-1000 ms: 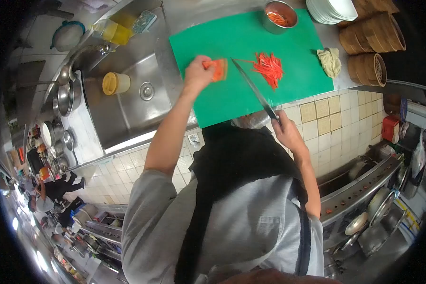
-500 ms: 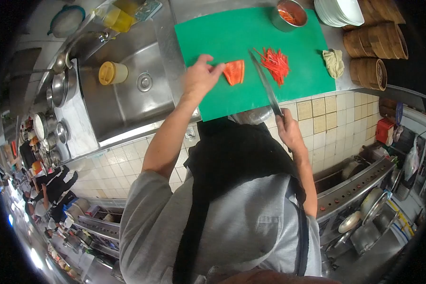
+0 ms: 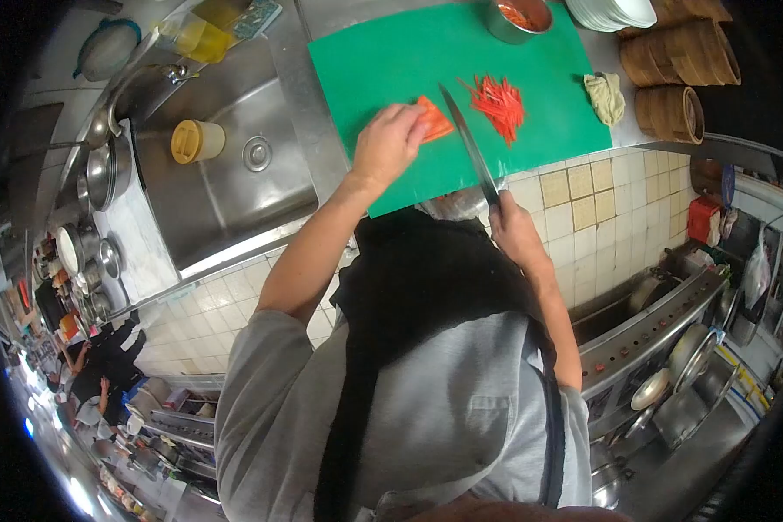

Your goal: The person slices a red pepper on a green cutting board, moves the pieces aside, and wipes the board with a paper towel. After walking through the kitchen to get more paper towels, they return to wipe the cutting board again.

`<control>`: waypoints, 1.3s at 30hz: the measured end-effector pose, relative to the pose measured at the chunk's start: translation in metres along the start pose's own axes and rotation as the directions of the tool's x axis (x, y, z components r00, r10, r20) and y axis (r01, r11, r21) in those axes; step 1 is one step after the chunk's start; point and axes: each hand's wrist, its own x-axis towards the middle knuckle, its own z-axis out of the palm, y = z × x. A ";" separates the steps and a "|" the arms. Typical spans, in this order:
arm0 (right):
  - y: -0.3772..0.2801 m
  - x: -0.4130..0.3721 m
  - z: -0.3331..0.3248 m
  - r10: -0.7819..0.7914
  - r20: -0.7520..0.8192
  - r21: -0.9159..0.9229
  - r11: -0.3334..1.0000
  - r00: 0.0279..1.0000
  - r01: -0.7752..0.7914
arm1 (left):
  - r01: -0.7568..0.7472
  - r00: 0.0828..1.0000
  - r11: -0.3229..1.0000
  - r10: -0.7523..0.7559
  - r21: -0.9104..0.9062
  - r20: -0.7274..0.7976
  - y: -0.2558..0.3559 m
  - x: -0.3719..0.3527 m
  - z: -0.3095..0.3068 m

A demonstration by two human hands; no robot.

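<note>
My left hand [image 3: 387,146] rests over the left end of a flat piece of red pepper [image 3: 434,122], its fingertips bent onto it. The piece lies on a green cutting board [image 3: 365,74]. My right hand [image 3: 517,230] grips the handle of a long kitchen knife [image 3: 470,142] near the board's front edge. The blade points away from me, just right of the piece and apart from it. Further right sits a loose pile of thin red pepper strips [image 3: 499,106]. A metal pot [image 3: 519,31] holding orange-red strips stands at the board's far edge.
To the left is a steel sink [image 3: 235,196] with a yellow-lidded container [image 3: 197,141] in it. A crumpled cloth [image 3: 605,97] lies at the board's right edge, beside bamboo steamers [image 3: 670,115] and stacked white plates [image 3: 613,12]. Other people [image 3: 96,374] stand far left.
My left hand has moved right onto the pepper piece, which now lies turned. The knife and right hand have shifted slightly left. The whole view has shifted a little.
</note>
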 end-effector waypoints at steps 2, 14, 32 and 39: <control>-0.001 0.000 0.002 -0.029 -0.011 -0.008 1.000 1.000 0.028 | -0.003 1.000 0.999 0.002 0.050 0.024 0.000 -0.007 0.012; -0.029 0.003 -0.007 0.025 -0.019 -0.056 0.998 1.000 -0.026 | -0.075 0.976 0.996 0.062 0.057 0.210 -0.014 0.024 0.021; -0.031 0.002 0.001 -0.032 -0.100 -0.077 0.997 0.994 0.025 | -0.175 0.947 0.955 0.096 0.241 0.305 -0.007 0.034 0.018; -0.039 0.001 0.004 -0.020 -0.090 -0.118 0.993 0.996 0.009 | -0.193 0.923 0.931 0.065 0.309 0.380 0.000 0.046 0.014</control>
